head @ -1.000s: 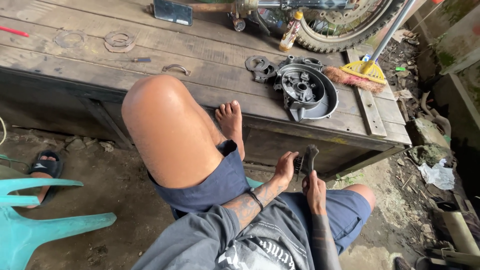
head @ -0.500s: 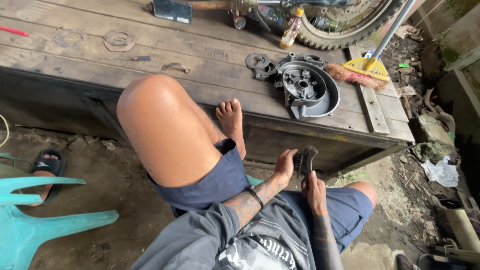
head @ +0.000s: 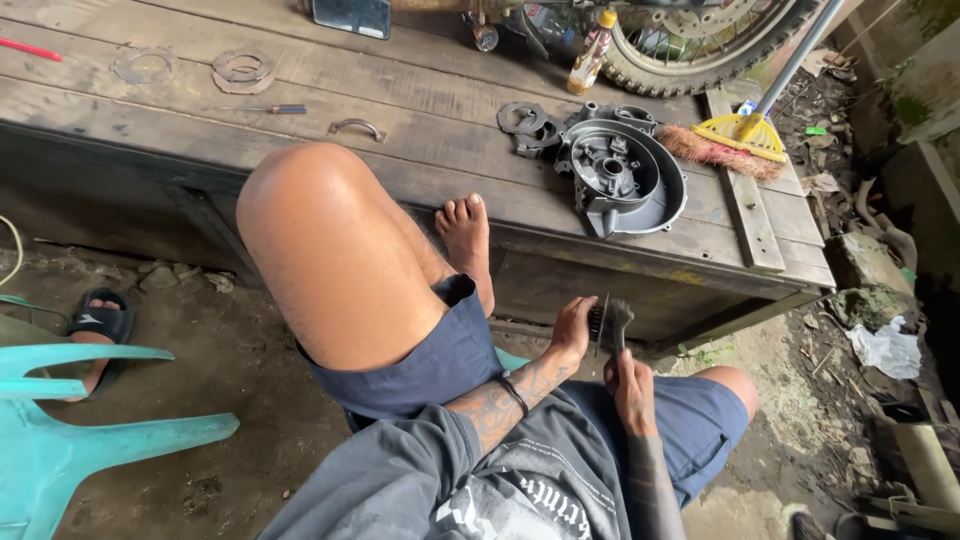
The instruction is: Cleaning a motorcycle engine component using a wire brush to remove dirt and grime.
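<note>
Centre frame: raised knee (head: 330,250) and foot (head: 468,240) block the bench edge.
Right of centre: engine cover (head: 625,175) occupies planks.
Upper left: bench (head: 150,140) planks mostly open.

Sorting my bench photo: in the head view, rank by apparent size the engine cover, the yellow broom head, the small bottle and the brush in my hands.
1. engine cover
2. yellow broom head
3. small bottle and brush look alike; the brush is nearer, so unranked.

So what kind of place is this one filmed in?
Likely an informal outdoor motorcycle repair spot. A dark engine cover and loose metal parts lie on a rough wooden platform, a spoked motorcycle wheel stands behind it, and the ground is bare dirt.
</note>
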